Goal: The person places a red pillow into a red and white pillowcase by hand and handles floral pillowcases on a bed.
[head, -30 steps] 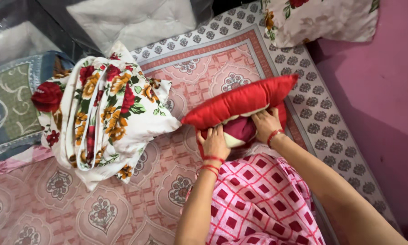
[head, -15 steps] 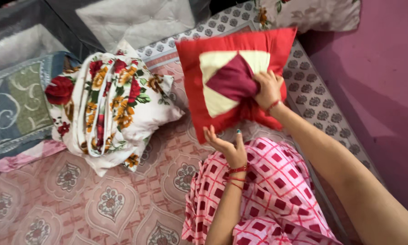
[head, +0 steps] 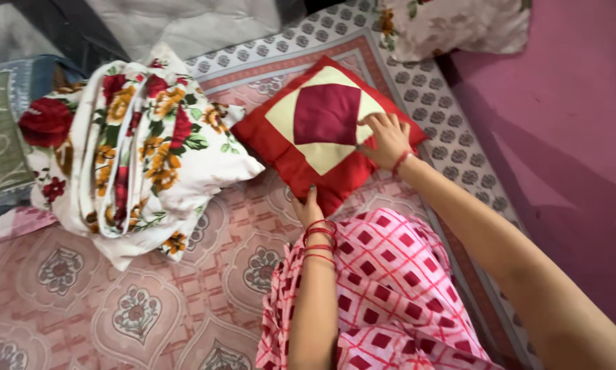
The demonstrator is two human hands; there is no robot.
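1. Cushion moved: half a second ago the red cushion (head: 325,130) was held up on edge by the right hand; now it lies flat on the patterned bedspread (head: 150,308), diamond patch facing up. Left hand went from open in the air to the cushion's near corner.
2. Far left: folded floral bedding (head: 130,151) sits piled on the bedspread, its right edge touching or just overlapping the cushion's left corner. Risk: any push leftward on the cushion shoves into that pile, and the loose folds could slump.
3. Left hand (head: 309,205): at the cushion's near corner, fingers tucked against or under the edge. Can't tell whether they pinch the fabric or just rest there.
4. Right hand (head: 385,139): flat on the cushion's right side, fingers spread, pressing rather than gripping.
5. Risk: uneven press on one side could leave the filling bunched and the cover twisted.
6. Right: bedspread border runs close to the pink wall (head: 568,103); floral pillow (head: 452,27) lies beyond the cushion. A slide that way could crowd it.
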